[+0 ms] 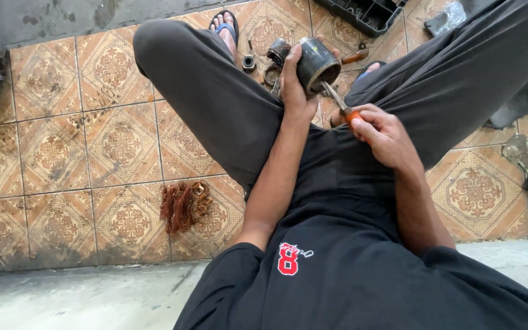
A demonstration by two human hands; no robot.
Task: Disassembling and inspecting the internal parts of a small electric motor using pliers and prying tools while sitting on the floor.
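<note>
Item: dark metal cylinder (316,63), clasped in my left hand (294,85), open mouth tilted toward my right. Pliers (337,101), clenched in my right hand (381,129), lie just below-right of the cylinder, long axis slanting up-left, tips at its rim.

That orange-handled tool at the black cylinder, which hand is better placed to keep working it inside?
Right. The right hand grips the orange-handled tool, its tip at the open mouth of the black cylinder. The left hand is wrapped around the cylinder, steadying it.
</note>
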